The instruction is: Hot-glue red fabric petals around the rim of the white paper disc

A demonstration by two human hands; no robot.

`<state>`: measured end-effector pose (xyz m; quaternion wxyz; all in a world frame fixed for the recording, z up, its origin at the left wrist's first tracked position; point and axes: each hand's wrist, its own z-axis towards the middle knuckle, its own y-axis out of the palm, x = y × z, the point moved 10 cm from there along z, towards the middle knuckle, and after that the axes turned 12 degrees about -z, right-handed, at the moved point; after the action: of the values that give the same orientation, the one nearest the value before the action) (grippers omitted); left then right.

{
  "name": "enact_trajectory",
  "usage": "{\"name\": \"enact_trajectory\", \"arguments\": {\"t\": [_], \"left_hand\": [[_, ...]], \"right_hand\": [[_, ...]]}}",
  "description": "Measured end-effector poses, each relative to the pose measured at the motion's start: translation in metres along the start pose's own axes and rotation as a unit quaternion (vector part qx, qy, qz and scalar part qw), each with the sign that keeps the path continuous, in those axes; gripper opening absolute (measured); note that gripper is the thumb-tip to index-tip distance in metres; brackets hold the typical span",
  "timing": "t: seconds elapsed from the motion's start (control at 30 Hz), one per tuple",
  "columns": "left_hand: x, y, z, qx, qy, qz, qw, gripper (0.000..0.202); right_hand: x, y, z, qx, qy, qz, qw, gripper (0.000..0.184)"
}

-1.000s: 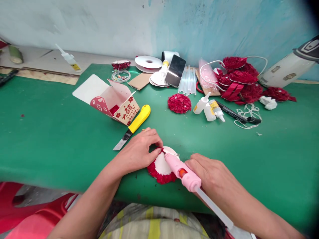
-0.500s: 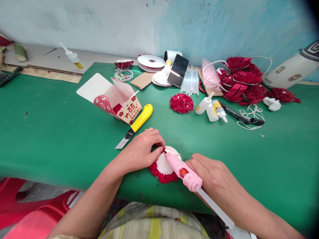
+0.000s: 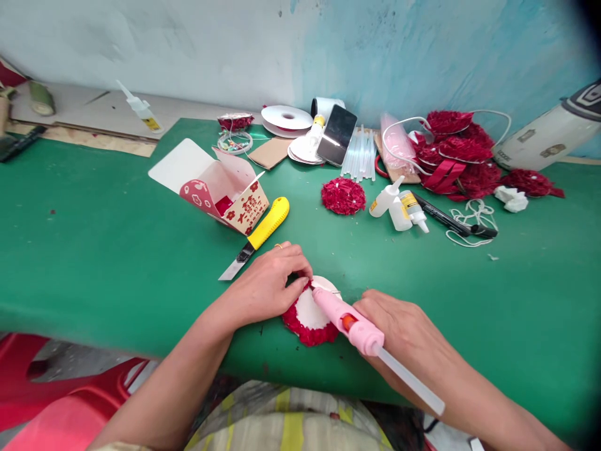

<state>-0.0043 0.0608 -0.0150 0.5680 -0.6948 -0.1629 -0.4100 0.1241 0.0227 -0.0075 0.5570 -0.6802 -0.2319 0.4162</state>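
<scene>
A round white disc (image 3: 307,311) lies on the green table, with ruffled red ribbon (image 3: 313,337) along its left and near edges. At the disc's upper left edge, my left hand (image 3: 263,285) pinches the red ribbon between thumb and fingers. My right hand (image 3: 399,322) is wrapped round a pink hot glue gun (image 3: 331,305), its nozzle at the disc beside my left fingertips. A long translucent glue stick (image 3: 413,381) juts from the gun's back end. The gun's grip and most of my right fingers are hidden.
A yellow utility knife (image 3: 268,224), blade out, lies beyond my left hand beside an open printed box (image 3: 246,208). Farther back are a red ruffled disc (image 3: 343,195), small glue bottles (image 3: 385,199), a phone (image 3: 337,135), glue sticks (image 3: 359,155) and a red ruffled pile (image 3: 464,149).
The glue gun's back end and glue stick have swung slightly up in the view with my right hand. The nozzle stays at the ribbon, and my left hand keeps its pinch.
</scene>
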Motion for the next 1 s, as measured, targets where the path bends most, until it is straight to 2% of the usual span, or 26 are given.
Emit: {"name": "enact_trajectory", "arguments": {"t": [0.33,0.57,0.83,1.0], "left_hand": [[0.000,0.000,-0.001,-0.001,-0.004,-0.001,1.000,0.018],[-0.001,0.000,-0.002,0.000,-0.008,0.000,1.000,0.018],[-0.002,0.002,-0.001,-0.005,-0.009,0.006,1.000,0.019],[-0.001,0.001,-0.001,-0.003,-0.008,0.005,1.000,0.019]], "right_hand": [[0.004,0.002,-0.002,-0.013,0.006,0.022,1.000,0.018],[0.012,-0.003,-0.002,-0.016,0.025,0.034,0.999,0.011],[0.017,-0.001,-0.002,-0.008,0.049,0.038,0.998,0.015],[0.012,0.004,-0.003,-0.006,0.029,0.006,1.000,0.016]]}}
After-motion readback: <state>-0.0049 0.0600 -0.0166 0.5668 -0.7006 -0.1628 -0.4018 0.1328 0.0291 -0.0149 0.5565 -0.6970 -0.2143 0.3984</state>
